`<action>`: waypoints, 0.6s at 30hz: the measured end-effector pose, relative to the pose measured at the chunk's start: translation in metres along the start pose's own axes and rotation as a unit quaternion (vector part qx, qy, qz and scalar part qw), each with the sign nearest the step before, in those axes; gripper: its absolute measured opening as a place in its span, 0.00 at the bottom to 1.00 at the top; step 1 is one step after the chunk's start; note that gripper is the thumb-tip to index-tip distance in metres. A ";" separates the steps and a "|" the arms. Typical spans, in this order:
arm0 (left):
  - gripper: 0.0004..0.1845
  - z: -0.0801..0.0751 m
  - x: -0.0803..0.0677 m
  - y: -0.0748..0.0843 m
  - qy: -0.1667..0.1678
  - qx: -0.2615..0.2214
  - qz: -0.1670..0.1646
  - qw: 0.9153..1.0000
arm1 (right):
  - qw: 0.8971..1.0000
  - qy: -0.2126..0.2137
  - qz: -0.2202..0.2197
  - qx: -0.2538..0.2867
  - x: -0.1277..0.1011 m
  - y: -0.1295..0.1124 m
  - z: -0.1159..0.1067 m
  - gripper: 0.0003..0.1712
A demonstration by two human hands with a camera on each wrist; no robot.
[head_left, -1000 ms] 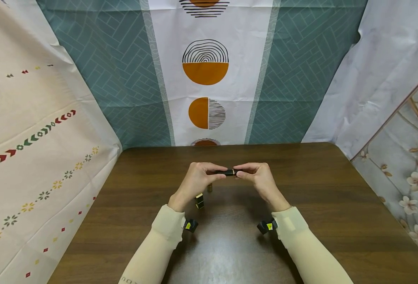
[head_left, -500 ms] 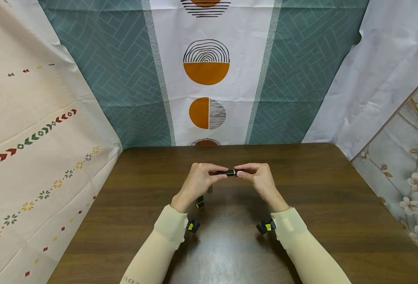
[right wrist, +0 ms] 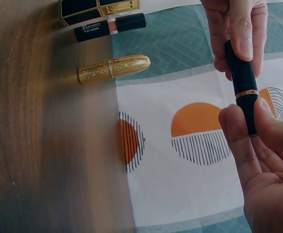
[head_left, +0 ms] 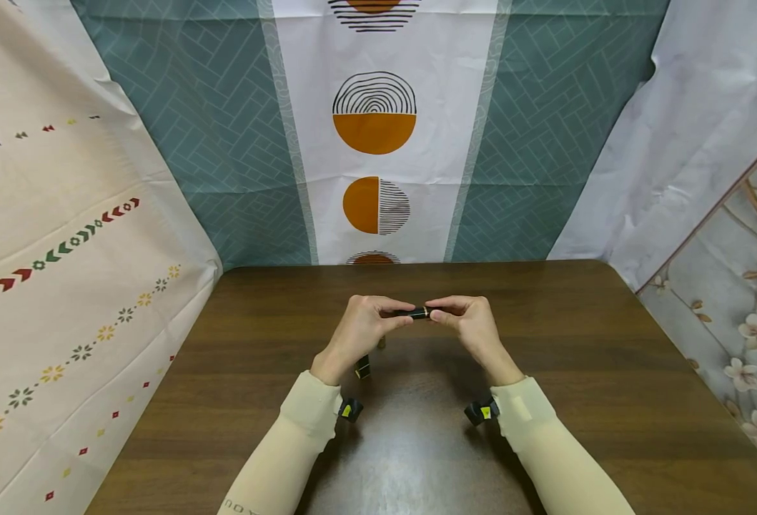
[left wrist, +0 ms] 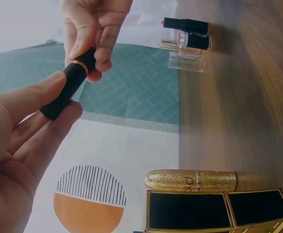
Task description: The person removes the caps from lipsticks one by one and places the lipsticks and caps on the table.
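Both hands hold a black lipstick tube (head_left: 419, 313) with a thin gold ring, raised over the table and lying almost level in the head view. My left hand (head_left: 367, 325) pinches the longer end between thumb and fingers. The other end, by the gold ring, is between the thumb and fingertips of my right hand (head_left: 471, 325). In the left wrist view the tube (left wrist: 66, 92) appears closed, its two parts meeting at the ring. The right wrist view shows the same tube (right wrist: 242, 73) slanting between the two hands.
On the brown table (head_left: 545, 329) stand a gold glittery lipstick (left wrist: 190, 180) and a black case with gold edges (left wrist: 187, 210). A black tube with a pink band (right wrist: 93, 31) is near them. Farther off are a slim black tube (left wrist: 192, 24) and a clear one (left wrist: 186, 62).
My left hand has shifted slightly right, covering more of the black and gold case. Both hands keep their hold on the lipstick tube.
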State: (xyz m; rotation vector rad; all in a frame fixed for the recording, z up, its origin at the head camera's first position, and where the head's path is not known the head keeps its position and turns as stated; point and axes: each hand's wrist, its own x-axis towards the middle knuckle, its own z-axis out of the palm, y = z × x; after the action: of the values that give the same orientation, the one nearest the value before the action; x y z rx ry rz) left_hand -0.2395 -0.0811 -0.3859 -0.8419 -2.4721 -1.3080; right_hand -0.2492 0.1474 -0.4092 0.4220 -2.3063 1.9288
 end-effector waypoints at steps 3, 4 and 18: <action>0.13 0.000 0.000 0.001 -0.004 0.000 -0.004 1.000 | 1.000 -0.004 0.000 0.001 -0.001 0.000 -0.002 0.11; 0.13 -0.001 0.000 0.001 -0.006 0.001 -0.007 1.000 | 1.000 -0.008 -0.002 0.000 -0.001 0.000 -0.002 0.11; 0.12 -0.004 0.001 0.006 -0.035 -0.004 -0.037 0.999 | 0.999 -0.020 -0.029 -0.031 0.000 0.002 -0.006 0.10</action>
State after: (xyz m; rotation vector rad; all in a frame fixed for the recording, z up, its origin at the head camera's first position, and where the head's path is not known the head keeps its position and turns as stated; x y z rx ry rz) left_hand -0.2368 -0.0814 -0.3787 -0.8177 -2.5772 -1.3363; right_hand -0.2502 0.1538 -0.4099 0.5187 -2.3435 1.8346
